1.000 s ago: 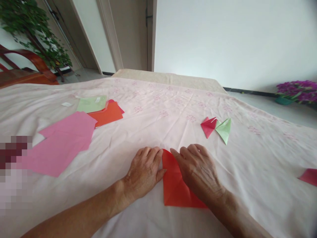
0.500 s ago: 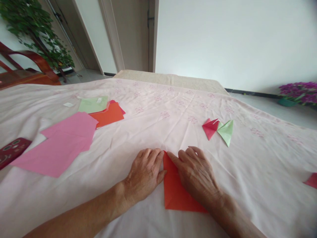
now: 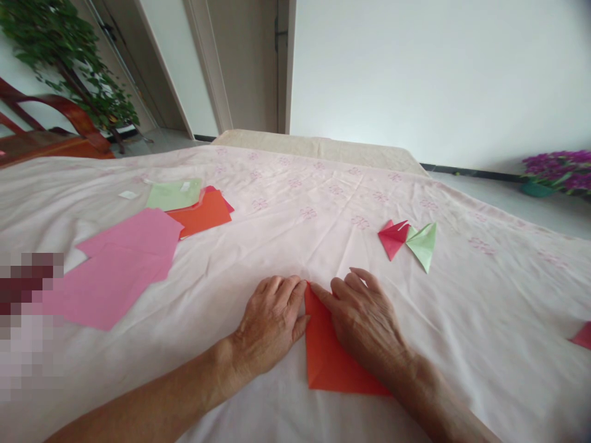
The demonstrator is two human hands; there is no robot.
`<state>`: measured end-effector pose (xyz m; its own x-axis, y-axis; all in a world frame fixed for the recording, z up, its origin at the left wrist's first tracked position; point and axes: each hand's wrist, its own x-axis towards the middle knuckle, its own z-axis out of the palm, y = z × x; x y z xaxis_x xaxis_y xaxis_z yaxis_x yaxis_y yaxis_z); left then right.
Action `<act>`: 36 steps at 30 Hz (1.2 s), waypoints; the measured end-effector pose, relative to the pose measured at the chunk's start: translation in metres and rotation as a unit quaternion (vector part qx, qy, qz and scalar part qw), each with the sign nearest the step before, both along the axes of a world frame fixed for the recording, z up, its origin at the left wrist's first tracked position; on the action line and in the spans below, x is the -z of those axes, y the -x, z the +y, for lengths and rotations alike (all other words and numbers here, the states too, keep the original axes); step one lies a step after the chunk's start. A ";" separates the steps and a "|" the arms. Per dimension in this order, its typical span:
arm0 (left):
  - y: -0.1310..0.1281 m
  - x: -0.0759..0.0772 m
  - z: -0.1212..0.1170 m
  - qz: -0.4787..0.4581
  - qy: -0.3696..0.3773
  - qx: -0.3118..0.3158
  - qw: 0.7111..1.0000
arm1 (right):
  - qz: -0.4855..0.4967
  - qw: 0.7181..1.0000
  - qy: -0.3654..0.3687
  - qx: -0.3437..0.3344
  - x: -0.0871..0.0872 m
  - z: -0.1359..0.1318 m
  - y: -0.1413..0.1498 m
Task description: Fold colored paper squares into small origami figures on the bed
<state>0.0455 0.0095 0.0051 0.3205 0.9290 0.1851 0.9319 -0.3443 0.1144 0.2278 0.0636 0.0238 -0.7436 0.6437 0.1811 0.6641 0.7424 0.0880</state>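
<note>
– In head view, where is the orange paper (image 3: 332, 363) lying?
– It is lying near, on the pale cloth (image 3: 258, 252). The left hand (image 3: 270, 323) is touching its left edge, grip being open.
– And the right hand (image 3: 367, 317)?
– It is pressing the far corner; its grip I cannot tell.

A plain white wall (image 3: 429, 80) fills the right of the view, meeting a grey, glossy floor (image 3: 480, 192) along a dark baseboard (image 3: 471, 173). Left of it stand a beige door (image 3: 244, 67) with a dark handle (image 3: 280, 34) and a second doorway (image 3: 133, 61). At far left, a reddish-brown wooden armchair (image 3: 60, 117) sits before a leafy green plant (image 3: 55, 49). Purple flowers (image 3: 561, 167) in a teal pot (image 3: 537, 187) stand at right. Soft, diffuse light brightens the wall.
</note>
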 end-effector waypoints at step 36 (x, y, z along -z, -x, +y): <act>-0.005 -0.009 0.006 0.022 0.001 -0.005 1.000 | 0.309 0.931 0.111 0.156 0.021 -0.010 -0.062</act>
